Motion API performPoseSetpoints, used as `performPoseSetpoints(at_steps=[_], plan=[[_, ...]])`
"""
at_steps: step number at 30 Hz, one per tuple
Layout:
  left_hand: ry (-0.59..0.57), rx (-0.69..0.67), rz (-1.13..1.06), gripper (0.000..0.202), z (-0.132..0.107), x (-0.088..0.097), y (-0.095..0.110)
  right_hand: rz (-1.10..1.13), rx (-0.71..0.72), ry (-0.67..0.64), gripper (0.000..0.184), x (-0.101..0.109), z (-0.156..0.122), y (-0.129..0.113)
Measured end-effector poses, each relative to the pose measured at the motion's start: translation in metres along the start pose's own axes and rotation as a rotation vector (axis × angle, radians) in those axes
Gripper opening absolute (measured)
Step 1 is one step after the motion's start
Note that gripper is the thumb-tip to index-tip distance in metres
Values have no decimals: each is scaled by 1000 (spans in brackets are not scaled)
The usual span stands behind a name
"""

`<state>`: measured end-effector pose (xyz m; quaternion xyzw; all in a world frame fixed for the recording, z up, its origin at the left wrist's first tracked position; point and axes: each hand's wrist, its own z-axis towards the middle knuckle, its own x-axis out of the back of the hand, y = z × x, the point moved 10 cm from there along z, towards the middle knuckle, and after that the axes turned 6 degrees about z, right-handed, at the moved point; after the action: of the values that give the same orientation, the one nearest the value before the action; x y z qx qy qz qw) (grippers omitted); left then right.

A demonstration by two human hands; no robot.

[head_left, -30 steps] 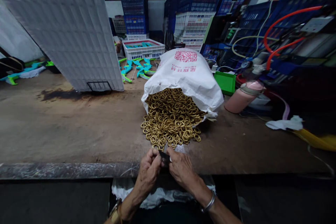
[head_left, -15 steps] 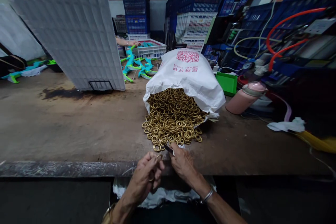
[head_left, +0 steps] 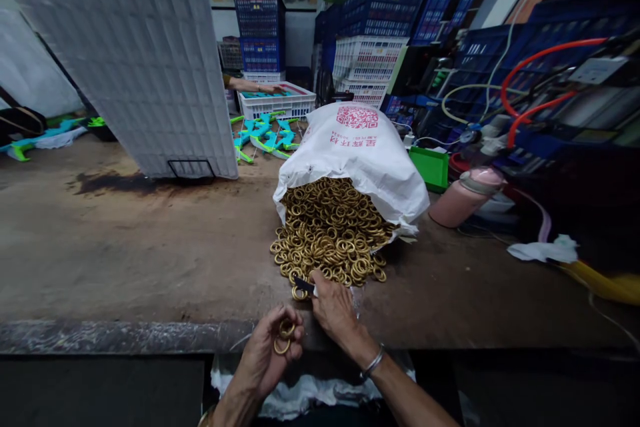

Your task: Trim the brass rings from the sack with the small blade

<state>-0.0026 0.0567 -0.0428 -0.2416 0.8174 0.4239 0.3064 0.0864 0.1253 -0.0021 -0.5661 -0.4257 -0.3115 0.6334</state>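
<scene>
A white sack [head_left: 360,153] lies on its side on the worn workbench [head_left: 125,260], spilling a heap of brass rings [head_left: 330,233] toward me. My left hand [head_left: 267,353] sits at the bench's front edge, fingers curled round a couple of brass rings [head_left: 284,337]. My right hand [head_left: 333,310] reaches to the near edge of the heap, pinching a small dark tool [head_left: 304,285] whose tip touches a loose ring [head_left: 299,293].
A tall white gridded panel [head_left: 135,60] stands on the bench at left. Teal and green plastic parts [head_left: 265,133] and a white crate [head_left: 277,99] lie behind, where another person's arm [head_left: 250,85] reaches. A pink flask [head_left: 463,195], green box [head_left: 431,167], hoses and stacked blue crates fill the right.
My hands have parted. The left hand drew back to the bench edge with rings in it; the right hand moved forward with the dark tool to the heap's near edge.
</scene>
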Motion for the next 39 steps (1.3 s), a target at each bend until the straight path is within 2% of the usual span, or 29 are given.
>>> performPoseSetpoints(at_steps=[3, 5, 7, 9, 13, 17, 20, 24, 26, 29, 34, 36, 39], plan=[[49, -27, 13, 25, 3, 1, 4, 191, 13, 34, 21, 4, 0, 4], [78, -48, 68, 24, 7, 0, 7, 406, 19, 53, 11, 9, -1, 8], [83, -81, 145, 26, 12, -3, 9, 676, -9, 30, 14, 12, -3, 12], [96, -149, 248, 30, 16, -5, 13, 950, -78, -58, 22, 8, -7, 14], [148, -287, 483, 40, 20, -8, 21, 1377, -227, -288, 25, -6, -24, 4], [127, -383, 573, 33, 18, -19, 28, 1650, -287, -450, 29, -12, -37, -8], [63, -353, 589, 28, 18, -28, 26, 1767, -318, -587, 32, -18, -45, -16], [49, -278, 568, 31, 17, -27, 22, 1789, -357, -642, 34, -22, -48, -20], [49, -226, 567, 35, 18, -26, 17, 1695, -374, -573, 32, -23, -45, -15], [63, -130, 569, 36, 19, -22, 7, 1465, -371, -394, 30, -20, -40, 3], [104, -86, 469, 37, 21, -16, 1, 1067, -167, -82, 25, 8, -34, 20], [95, -68, 457, 37, 21, -17, -2, 989, -115, -55, 21, 12, -34, 18], [96, -49, 472, 36, 19, -19, -5, 1003, -175, -80, 16, 4, -32, 20]])
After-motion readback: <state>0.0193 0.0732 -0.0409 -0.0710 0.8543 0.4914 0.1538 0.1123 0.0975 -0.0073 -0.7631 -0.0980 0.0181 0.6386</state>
